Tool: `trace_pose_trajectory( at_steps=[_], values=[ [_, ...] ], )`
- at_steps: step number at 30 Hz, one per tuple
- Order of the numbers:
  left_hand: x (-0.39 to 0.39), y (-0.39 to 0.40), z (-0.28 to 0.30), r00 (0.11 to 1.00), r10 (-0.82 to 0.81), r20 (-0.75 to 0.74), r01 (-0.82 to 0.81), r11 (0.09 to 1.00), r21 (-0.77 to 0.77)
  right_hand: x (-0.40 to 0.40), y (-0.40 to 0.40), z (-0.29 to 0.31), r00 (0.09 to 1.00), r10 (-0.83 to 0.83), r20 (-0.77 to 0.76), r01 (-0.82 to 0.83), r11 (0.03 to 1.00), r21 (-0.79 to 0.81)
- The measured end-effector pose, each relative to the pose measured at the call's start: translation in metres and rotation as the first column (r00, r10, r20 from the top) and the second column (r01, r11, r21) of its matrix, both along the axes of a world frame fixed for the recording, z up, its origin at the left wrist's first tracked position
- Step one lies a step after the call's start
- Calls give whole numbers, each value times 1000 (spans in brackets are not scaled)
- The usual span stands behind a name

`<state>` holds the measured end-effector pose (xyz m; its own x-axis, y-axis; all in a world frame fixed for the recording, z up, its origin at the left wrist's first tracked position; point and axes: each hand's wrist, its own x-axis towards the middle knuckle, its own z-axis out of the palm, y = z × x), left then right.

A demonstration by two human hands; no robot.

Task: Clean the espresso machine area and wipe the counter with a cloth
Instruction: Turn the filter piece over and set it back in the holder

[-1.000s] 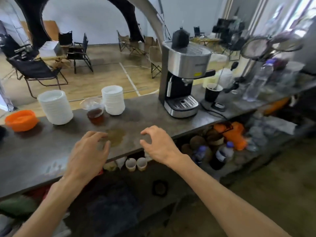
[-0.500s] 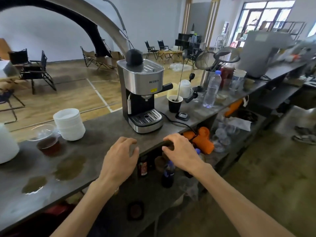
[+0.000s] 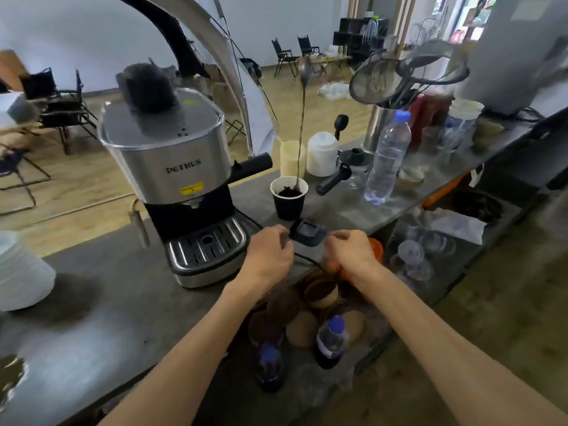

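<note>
Both hands sit at the counter front edge, just right of the espresso machine. Left hand loosely curled, fingertips near or touching the small black square tray; blur makes contact hard to call, and I see nothing held. Right hand also loosely curled beside the same tray, empty as far as I can tell. No cloth visible anywhere in frame, so wiping has not begun; likely step is clearing small items from around the machine first. Machine stands on the counter toward its far edge, drip grille facing the person, black handle sticking out to the right. Judgement: machine is heavy, rigid, steel sides slick; lift or slide it by the base with both hands, not by the handle or the top knob. Power cord runs past the tray over the counter edge, so mind a snag. The tray looks light and stiff, easy to pinch at its rim. Black paper cup with grounds and a long spoon stands just behind the tray; top-heavy, tips easily, take it low round the body. Water bottle further right. Wet patch at the counter's near left corner.
</note>
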<state>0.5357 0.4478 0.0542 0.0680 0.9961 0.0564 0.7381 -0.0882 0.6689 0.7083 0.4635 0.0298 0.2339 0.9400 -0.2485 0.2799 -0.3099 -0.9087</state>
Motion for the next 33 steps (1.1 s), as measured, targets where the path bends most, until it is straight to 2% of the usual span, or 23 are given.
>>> trace_pose_trajectory(
  at_steps=[2, 4, 6, 8, 15, 19, 24, 28, 30, 33],
  values=[
    [14, 31, 0, 999, 38, 7, -37, 994, -101, 5, 20, 3, 965, -103, -240, 86, 993, -79],
    [22, 57, -6, 997, 69, -27, -72, 982, -172, 9, 35, 6, 890, -174, -421, 110, 979, -173],
    [28, 76, -14, 990, 105, -93, -122, 972, -201, 12, 49, 7, 797, -258, -546, 133, 957, -258],
    [34, 88, -20, 980, 140, -144, -168, 965, -203, 14, 61, 3, 735, -310, -603, 138, 939, -315],
    [39, 103, -24, 975, 143, -167, -189, 933, -307, 14, 78, -8, 679, -329, -657, 80, 922, -379],
    [33, 103, -21, 988, 110, -112, -142, 932, -335, 9, 73, -10, 721, -284, -632, 76, 939, -336],
    [27, 88, -19, 967, 160, 200, -105, 960, -261, 15, 61, -9, 744, -237, -625, 92, 963, -255],
    [29, 75, -15, 870, 186, 456, -72, 964, -254, 13, 56, -9, 864, -207, -458, 159, 977, -142],
    [29, 71, -14, 850, 190, 491, -85, 970, -228, 10, 52, -13, 913, -159, -377, 143, 987, -70],
    [26, 66, -19, 854, 194, 482, -121, 977, -178, 7, 47, -17, 931, -169, -322, 169, 985, -29]
  ],
)
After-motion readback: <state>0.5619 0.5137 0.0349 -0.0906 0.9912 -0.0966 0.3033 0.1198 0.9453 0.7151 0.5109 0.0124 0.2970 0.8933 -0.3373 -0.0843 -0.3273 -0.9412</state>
